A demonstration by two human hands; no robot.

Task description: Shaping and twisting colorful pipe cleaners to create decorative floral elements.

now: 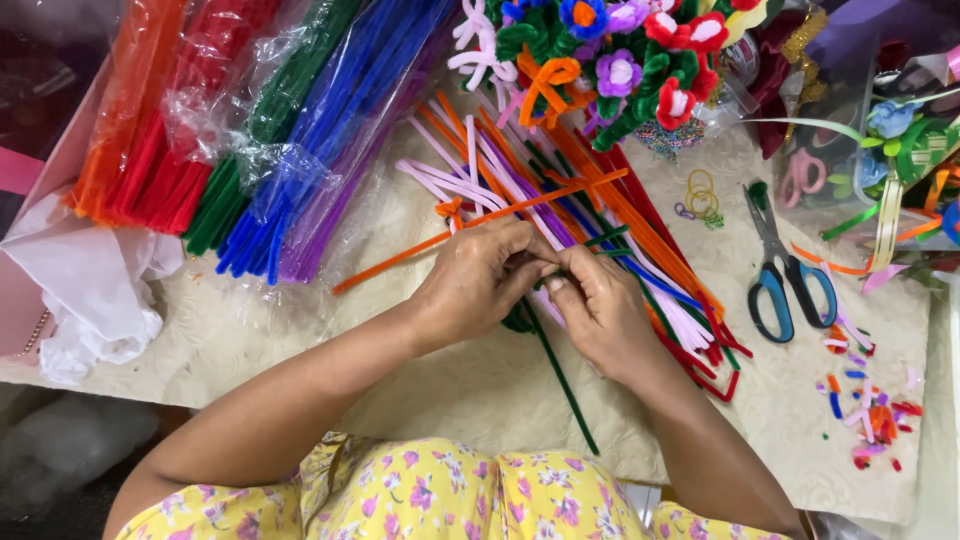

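Note:
My left hand (480, 280) and my right hand (598, 305) meet over the middle of the table, fingertips pinched together on a dark green pipe cleaner (563, 380) whose stem runs down toward the table's near edge. The piece between the fingers is mostly hidden. Under the hands lies a loose pile of pipe cleaners (610, 215) in orange, pink, purple, red and green. A long orange pipe cleaner (400, 260) slants out to the left of my left hand.
Bagged bundles of pipe cleaners (260, 130) in orange, red, green, blue and purple lie at far left. Finished pipe-cleaner flowers (620, 60) stand at the back. Blue-handled scissors (785, 270) lie right, with coloured offcuts (870, 415) near them and ribbons (900, 150) beyond.

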